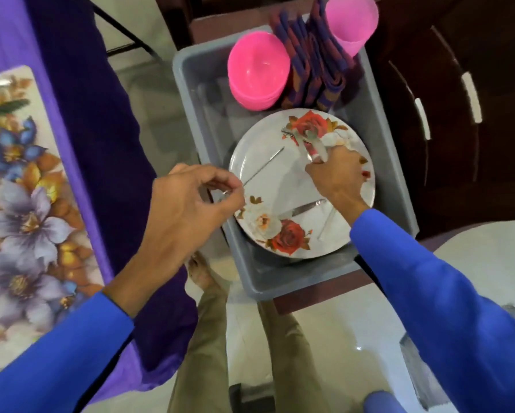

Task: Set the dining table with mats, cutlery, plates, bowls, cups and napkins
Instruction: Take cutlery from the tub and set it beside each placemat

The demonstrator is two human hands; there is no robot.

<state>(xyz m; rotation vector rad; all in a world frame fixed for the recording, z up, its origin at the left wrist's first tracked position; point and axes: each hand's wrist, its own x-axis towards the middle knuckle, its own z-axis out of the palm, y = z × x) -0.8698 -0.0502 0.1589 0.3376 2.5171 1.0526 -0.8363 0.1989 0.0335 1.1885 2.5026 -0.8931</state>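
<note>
Both hands are over the grey tub (190,93), which sits on a dark wooden stand, only partly in view under the tub. The left hand (187,210) has its grip closed in a pinch, thumb and fingertips nipped on the near end of a thin metal piece of cutlery (265,166) that slants up across the flowered plate (283,186); which kind of cutlery it is, the blur will not let me say. The right hand (336,180) reaches in from the other side, fingers curled round a shiny utensil (315,144) up by the red rose; it is smeared by motion, so fork or spoon, I cannot tell. A table knife (305,208) lies flat on the plate between the two hands, its handle end hidden under the right wrist. Just beside it a pale, thin streak shows on the plate, too faint to name.

Behind the plate, in the tub: stacked pink bowls (257,70), folded purple-and-red napkins (312,70) standing on edge, and a pink cup (351,22), its top cut off by the frame. On the left, the surface wears a purple cloth (80,84), and a floral mat (20,189) lies on it, cut off at the picture's edge.
</note>
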